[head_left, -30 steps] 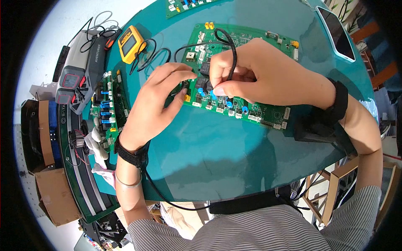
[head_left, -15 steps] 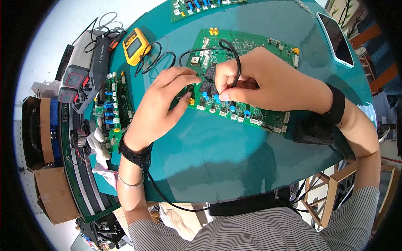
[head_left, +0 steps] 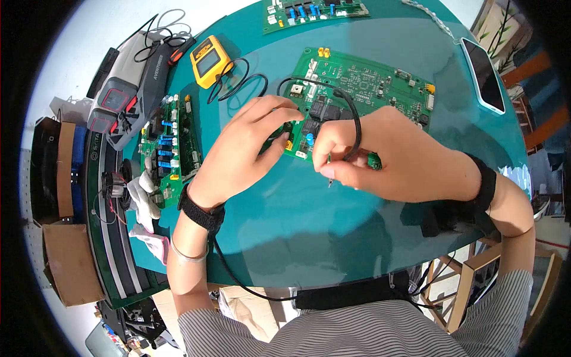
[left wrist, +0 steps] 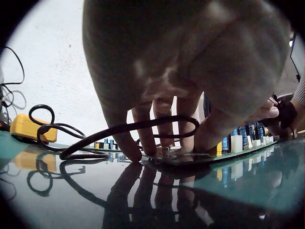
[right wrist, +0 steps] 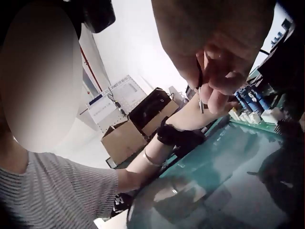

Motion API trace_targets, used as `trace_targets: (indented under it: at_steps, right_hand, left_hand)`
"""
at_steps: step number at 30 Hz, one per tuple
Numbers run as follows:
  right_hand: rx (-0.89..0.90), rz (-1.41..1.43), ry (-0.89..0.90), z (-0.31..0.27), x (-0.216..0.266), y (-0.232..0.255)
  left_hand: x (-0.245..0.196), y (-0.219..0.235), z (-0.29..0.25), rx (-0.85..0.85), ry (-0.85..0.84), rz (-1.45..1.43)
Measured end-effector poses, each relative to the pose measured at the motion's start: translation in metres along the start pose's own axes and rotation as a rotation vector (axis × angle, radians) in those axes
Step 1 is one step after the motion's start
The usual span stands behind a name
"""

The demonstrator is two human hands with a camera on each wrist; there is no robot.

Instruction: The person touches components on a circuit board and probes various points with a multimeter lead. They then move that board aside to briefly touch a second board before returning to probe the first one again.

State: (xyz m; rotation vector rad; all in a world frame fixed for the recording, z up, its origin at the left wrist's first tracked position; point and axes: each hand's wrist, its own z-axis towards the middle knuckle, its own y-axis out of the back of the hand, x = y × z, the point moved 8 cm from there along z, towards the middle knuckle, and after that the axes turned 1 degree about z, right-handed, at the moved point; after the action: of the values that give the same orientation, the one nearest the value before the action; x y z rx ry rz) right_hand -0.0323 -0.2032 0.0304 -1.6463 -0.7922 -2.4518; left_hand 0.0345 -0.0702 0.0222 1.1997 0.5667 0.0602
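Observation:
A green circuit board (head_left: 380,83) lies on the teal table. My right hand (head_left: 386,154) pinches a thin metal-tipped probe (right wrist: 201,100) between thumb and forefinger, over the board's near edge. Its tip points down and shows below the fingers. From this hand a black cable (head_left: 355,113) arches up and back across the board. At the board's left edge, my left hand (head_left: 250,140) reaches down with long, lightly bent fingers touching the corner. Another loop of black cable (left wrist: 128,128) passes by its thumb. Blue cylindrical parts (left wrist: 243,133) stand along the board's near side, partly hidden by my right hand.
A yellow handheld meter (head_left: 208,61) with coiled cable sits at the back left. Further boards stand at left (head_left: 169,146) and lie at the back (head_left: 315,12). A phone (head_left: 483,77) rests at right. A glove (head_left: 141,199) and grey power tool (head_left: 113,98) lie left.
My right hand has moved toward me, from among the blue parts to beyond the board's near edge, and the probe tip now shows. The left hand stays at the corner while the view shifts slightly.

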Motion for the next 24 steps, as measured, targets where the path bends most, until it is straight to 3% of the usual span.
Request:
trace_targets:
  at_steps: [4,6,10,12,19,24]
  right_hand:
    - [0.060,0.096,-0.093,0.000,-0.003,-0.004]
    - [0.090,0.350,-0.227,0.001,-0.011,-0.005]
    - [0.167,0.373,-0.217,0.001,-0.018,-0.005]
    - [0.114,0.319,-0.080,0.001,-0.015,-0.003]
    - [0.174,0.177,-0.097,0.002,-0.008,-0.006]
    - [0.156,-0.162,0.138,0.000,-0.001,-0.006]
  left_hand:
    - [0.000,0.000,0.000,0.006,-0.004,-0.006]
    - [0.001,0.000,0.000,0.006,-0.003,-0.006]
    - [0.002,-0.001,0.000,0.006,-0.009,-0.012]
    - [0.002,-0.001,0.000,0.005,-0.007,-0.015]
    - [0.000,0.000,0.000,0.006,-0.022,-0.001]
    - [0.000,0.000,-0.001,-0.003,-0.026,0.008]
